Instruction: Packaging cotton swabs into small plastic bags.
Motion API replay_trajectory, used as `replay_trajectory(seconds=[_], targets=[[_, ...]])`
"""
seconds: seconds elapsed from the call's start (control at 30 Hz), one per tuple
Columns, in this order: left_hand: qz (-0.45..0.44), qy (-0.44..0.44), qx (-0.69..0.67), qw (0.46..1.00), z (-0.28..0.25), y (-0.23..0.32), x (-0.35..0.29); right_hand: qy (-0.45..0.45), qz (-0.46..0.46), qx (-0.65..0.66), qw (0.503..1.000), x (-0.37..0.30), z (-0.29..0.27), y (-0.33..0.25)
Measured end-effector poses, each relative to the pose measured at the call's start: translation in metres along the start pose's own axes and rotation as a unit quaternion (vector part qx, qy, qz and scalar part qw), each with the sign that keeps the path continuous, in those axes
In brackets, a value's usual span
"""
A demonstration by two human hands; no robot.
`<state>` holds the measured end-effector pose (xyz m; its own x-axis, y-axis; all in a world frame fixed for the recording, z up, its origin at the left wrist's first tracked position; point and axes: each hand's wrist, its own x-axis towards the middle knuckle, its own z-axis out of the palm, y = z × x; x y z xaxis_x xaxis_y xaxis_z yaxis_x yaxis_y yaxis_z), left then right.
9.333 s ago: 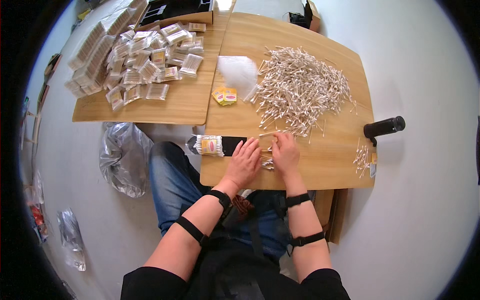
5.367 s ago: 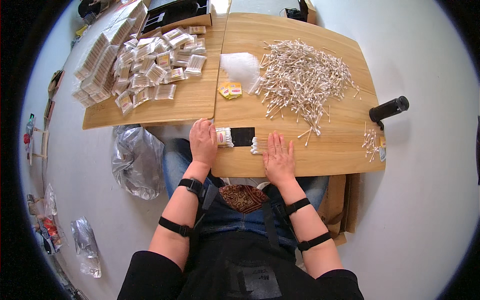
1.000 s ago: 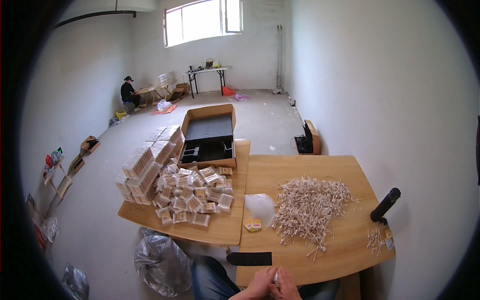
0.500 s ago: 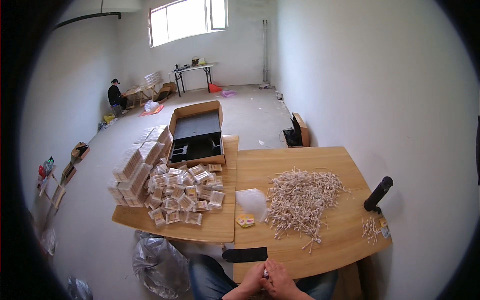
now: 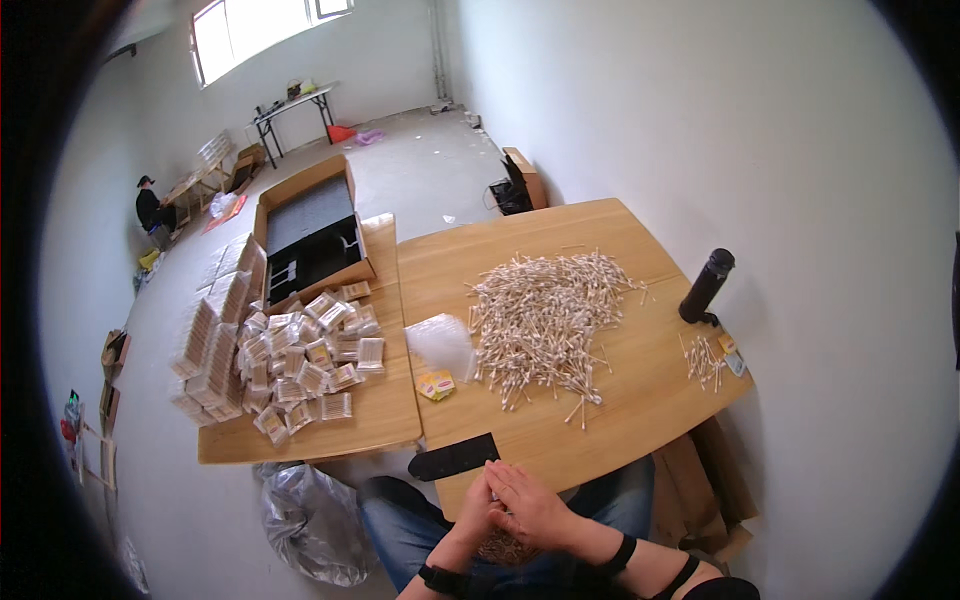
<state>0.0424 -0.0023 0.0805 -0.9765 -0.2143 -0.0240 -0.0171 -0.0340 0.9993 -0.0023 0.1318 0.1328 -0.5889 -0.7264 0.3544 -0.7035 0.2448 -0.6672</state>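
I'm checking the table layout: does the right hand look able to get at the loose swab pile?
Probably yes: nothing seems to stand between the right hand and the loose swab pile, though that hand touches the left hand.

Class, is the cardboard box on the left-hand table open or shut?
Open: the cardboard box has its lid raised, showing the black interior.

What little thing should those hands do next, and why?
I'd guess the left hand should reach for the clear bags, while the right hand holds whatever seems mostly hidden between them: the hands are pressed together, the bags lie beside the loose cotton swabs, and the packs on the left look like bagged swabs.
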Motion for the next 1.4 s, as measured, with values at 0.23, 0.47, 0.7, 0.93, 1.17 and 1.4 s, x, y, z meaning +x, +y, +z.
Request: replay_trajectory(seconds=[0.23, 0.47, 0.7, 0.93, 1.17, 1.4], targets=[[-0.091, -0.103, -0.006, 0.991, -0.009, 0.013, -0.003, 0.048, -0.052, 0.159, 0.985, 0.005, -0.023, 0.009], [-0.148, -0.161, -0.059, 0.974, -0.005, 0.023, -0.006, 0.051, -0.031, 0.150, 0.987, 0.002, -0.026, 0.010], [-0.174, -0.186, -0.072, 0.964, -0.013, 0.022, -0.008, 0.083, -0.007, 0.123, 0.989, 0.004, -0.035, 0.010], [-0.226, -0.262, -0.020, 0.938, -0.025, 0.033, -0.009, -0.019, -0.001, 0.195, 0.981, 0.000, -0.042, 0.027], [-0.198, -0.246, -0.068, 0.947, -0.025, 0.040, -0.011, 0.011, -0.008, 0.179, 0.984, 0.005, -0.042, 0.014], [-0.230, -0.194, -0.053, 0.952, -0.027, 0.033, -0.010, -0.010, 0.114, 0.167, 0.979, -0.005, -0.034, 0.018]])
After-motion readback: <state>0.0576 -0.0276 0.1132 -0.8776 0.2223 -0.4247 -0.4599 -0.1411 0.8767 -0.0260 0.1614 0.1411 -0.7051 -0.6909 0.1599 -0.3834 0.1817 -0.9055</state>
